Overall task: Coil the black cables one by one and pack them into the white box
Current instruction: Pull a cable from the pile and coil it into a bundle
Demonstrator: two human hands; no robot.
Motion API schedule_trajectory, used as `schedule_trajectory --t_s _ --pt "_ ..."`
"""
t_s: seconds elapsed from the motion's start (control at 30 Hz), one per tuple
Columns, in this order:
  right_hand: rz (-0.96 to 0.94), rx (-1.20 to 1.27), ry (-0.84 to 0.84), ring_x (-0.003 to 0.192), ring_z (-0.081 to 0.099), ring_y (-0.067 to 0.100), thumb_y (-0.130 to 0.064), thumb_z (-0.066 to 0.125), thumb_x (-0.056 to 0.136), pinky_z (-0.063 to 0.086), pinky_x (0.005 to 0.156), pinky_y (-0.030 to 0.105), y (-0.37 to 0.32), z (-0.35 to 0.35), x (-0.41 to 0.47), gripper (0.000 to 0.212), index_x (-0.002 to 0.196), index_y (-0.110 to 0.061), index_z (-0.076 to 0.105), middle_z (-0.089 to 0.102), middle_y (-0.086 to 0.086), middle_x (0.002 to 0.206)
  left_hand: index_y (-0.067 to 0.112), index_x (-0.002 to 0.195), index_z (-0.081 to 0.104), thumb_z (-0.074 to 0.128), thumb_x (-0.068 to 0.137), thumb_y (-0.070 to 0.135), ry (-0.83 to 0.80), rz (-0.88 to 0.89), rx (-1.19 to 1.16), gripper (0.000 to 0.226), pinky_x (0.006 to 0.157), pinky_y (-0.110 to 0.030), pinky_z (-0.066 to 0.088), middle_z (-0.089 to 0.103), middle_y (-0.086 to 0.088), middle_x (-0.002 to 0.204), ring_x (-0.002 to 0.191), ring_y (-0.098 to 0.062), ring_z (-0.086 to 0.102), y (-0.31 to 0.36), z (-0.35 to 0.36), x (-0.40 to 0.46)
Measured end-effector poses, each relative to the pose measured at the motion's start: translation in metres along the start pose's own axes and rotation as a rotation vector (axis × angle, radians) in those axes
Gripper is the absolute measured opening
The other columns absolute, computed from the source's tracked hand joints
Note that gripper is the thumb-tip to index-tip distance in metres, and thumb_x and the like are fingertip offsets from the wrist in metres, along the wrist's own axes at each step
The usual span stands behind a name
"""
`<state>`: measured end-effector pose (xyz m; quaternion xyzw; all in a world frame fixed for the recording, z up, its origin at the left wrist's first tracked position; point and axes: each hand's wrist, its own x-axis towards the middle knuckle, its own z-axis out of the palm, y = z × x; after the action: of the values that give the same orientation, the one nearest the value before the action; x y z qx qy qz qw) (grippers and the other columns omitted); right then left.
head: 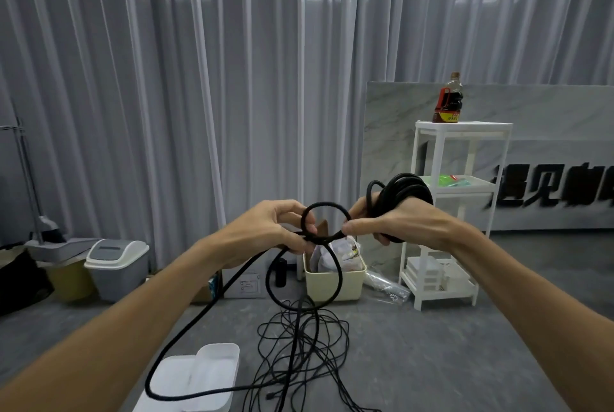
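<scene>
A thick black braided cable is held up at chest height between both hands, forming a small round loop between them. The right hand pinches the cable at the loop's right side with thumb and forefinger, while a finished bundle of black coils hangs around its fingers. The left hand has its fingers curled round the cable at the loop's left side. From the hands the cable drops in a larger loop, and a long run sweeps down to the left and curves across the white plastic box on the grey floor. The box sits open at the lower left, with a smaller white tray resting in it. Just right of the box lies a loose tangle of thin black cables spread on the floor.

Farther back stand a cream bin stuffed with bags, a white shelf rack with a dark sauce bottle on top, a grey lidded bin, and pale pleated curtains.
</scene>
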<state>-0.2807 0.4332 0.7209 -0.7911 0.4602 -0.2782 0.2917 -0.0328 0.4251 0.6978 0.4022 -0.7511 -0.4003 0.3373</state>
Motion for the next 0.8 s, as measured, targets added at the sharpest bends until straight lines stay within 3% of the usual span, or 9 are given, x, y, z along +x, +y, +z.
schedule_trajectory --t_s 0.13,0.23,0.3,0.43,0.5,0.57,0.67,0.73,0.8 --pt "0.039 -0.002 0.099 0.051 0.048 0.006 -0.030 0.072 0.090 0.040 0.056 0.019 0.004 0.000 0.000 0.017 0.086 -0.014 0.072 0.055 -0.004 0.055 0.024 0.128 0.054 0.064 0.092 0.000 0.058 0.070 -0.109 0.044 0.071 -0.027 0.059 0.076 -0.001 0.107 0.086 -0.029 0.074 0.000 0.005 0.000" --pt "0.034 -0.014 0.073 0.058 0.046 0.013 -0.030 0.068 0.090 0.037 0.059 0.025 0.003 0.000 -0.001 0.024 0.090 -0.007 0.070 0.054 0.006 0.063 0.036 0.140 0.041 0.055 0.100 0.012 0.093 0.181 0.177 0.048 0.066 -0.027 0.061 0.076 0.005 0.097 0.076 -0.022 0.075 -0.002 0.010 -0.002" --pt "0.036 0.021 0.048 0.061 0.047 0.015 -0.031 0.069 0.090 0.036 0.059 0.025 0.002 -0.002 -0.002 0.020 0.091 -0.011 0.072 0.054 0.006 0.065 0.041 0.144 0.032 0.048 0.104 0.019 0.105 0.223 0.394 0.048 0.065 -0.024 0.060 0.073 0.010 0.095 0.070 -0.014 0.074 -0.004 0.013 -0.003" --pt "0.019 0.048 -0.006 0.064 0.048 0.018 -0.027 0.072 0.089 0.036 0.057 0.024 -0.001 -0.005 -0.003 0.009 0.088 -0.018 0.074 0.056 0.007 0.066 0.018 0.143 0.049 0.043 0.106 0.018 0.213 0.335 0.615 0.037 0.058 -0.005 0.046 0.074 0.001 0.095 0.059 0.005 0.065 -0.005 0.016 -0.004" --pt "0.002 0.037 -0.048 0.065 0.048 0.020 -0.021 0.074 0.087 0.037 0.058 0.024 -0.004 -0.004 -0.003 0.004 0.089 -0.018 0.073 0.057 0.010 0.071 0.010 0.135 0.055 0.043 0.106 0.015 0.247 0.403 0.618 0.032 0.055 -0.002 0.042 0.074 -0.003 0.086 0.054 0.009 0.062 -0.005 0.019 -0.004" --pt "0.001 0.029 -0.083 0.064 0.048 0.018 -0.019 0.076 0.084 0.038 0.057 0.026 -0.006 -0.002 -0.001 0.013 0.096 -0.024 0.072 0.057 0.011 0.074 0.009 0.126 0.058 0.043 0.106 0.013 0.281 0.450 0.615 0.026 0.053 -0.002 0.040 0.073 -0.007 0.081 0.051 0.008 0.061 -0.006 0.020 -0.004" --pt "0.034 0.078 -0.059 0.056 0.049 0.010 -0.015 0.076 0.086 0.039 0.053 0.021 -0.006 0.001 0.000 0.026 0.104 -0.031 0.066 0.059 -0.002 0.065 0.011 0.121 0.057 0.041 0.106 0.014 0.315 0.454 0.603 0.021 0.050 -0.004 0.040 0.074 -0.009 0.079 0.047 0.007 0.060 -0.008 0.021 -0.004" --pt "0.072 0.188 -0.095 0.053 0.048 0.008 -0.012 0.074 0.088 0.040 0.051 0.018 -0.008 0.003 -0.001 0.026 0.106 -0.029 0.066 0.059 -0.006 0.060 0.013 0.118 0.054 0.039 0.107 0.014 0.345 0.453 0.536 0.019 0.046 -0.009 0.043 0.073 -0.010 0.078 0.045 0.002 0.062 -0.008 0.023 -0.004" --pt "0.119 0.312 -0.145 0.053 0.045 0.010 -0.011 0.073 0.088 0.040 0.051 0.018 -0.008 0.004 0.000 0.022 0.109 -0.018 0.071 0.057 -0.001 0.062 0.015 0.116 0.053 0.038 0.107 0.015 0.360 0.425 0.379 0.017 0.043 -0.025 0.052 0.072 -0.011 0.078 0.048 -0.009 0.067 -0.007 0.027 -0.006"
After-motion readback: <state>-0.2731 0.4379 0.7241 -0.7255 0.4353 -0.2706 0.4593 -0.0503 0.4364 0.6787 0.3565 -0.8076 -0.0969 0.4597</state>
